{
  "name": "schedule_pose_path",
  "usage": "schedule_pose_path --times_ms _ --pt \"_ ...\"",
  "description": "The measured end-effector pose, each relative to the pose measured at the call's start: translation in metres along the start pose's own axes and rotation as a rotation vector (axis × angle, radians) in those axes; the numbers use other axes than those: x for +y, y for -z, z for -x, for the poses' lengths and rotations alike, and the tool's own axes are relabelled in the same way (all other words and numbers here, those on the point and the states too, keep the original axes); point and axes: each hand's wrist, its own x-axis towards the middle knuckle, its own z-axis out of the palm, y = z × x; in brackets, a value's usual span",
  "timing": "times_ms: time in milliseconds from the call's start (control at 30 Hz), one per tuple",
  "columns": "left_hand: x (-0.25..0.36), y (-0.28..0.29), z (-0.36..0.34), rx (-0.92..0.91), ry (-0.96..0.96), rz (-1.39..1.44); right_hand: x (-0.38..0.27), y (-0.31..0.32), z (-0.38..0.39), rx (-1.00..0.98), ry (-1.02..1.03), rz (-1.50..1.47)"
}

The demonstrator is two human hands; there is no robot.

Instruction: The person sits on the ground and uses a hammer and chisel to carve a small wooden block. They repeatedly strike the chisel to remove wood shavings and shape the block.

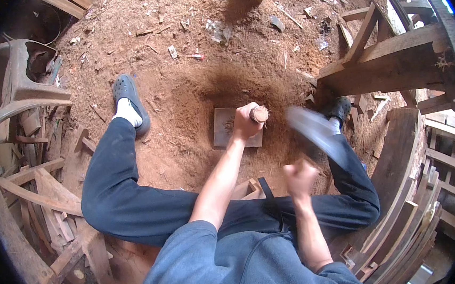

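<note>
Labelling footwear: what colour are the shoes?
Dark grey-blue clogs over white socks; head view.

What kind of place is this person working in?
Most likely a rough woodworking yard or carpenter's shed. The ground is bare earth covered in reddish sawdust and wood chips, cut planks and offcuts are stacked on both sides, and the left hand holds a wooden piece upright on a flat block.

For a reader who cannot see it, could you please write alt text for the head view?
Seen from above, a seated person's left hand holds a short wooden piece upright on a flat block on sawdust-covered ground, while the right hand swings a motion-blurred bladed tool. Scrap timber surrounds them.
</note>
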Motion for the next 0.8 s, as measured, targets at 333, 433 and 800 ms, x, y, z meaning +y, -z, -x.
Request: schedule_pose_path --times_ms 333,433,800 --pt "0.000 -0.003 0.010 -0.022 0.013 -0.010 0.014 0.139 -0.019 0.177 0.126 -0.787" --pt "0.000 -0.004 0.009 -0.027 0.014 -0.013 -0.007 0.112 -0.009 0.339 0.349 -1.236" --pt "0.004 -0.003 0.022 -0.071 0.028 -0.022 0.051 0.080 -0.019 0.201 0.097 -0.257"
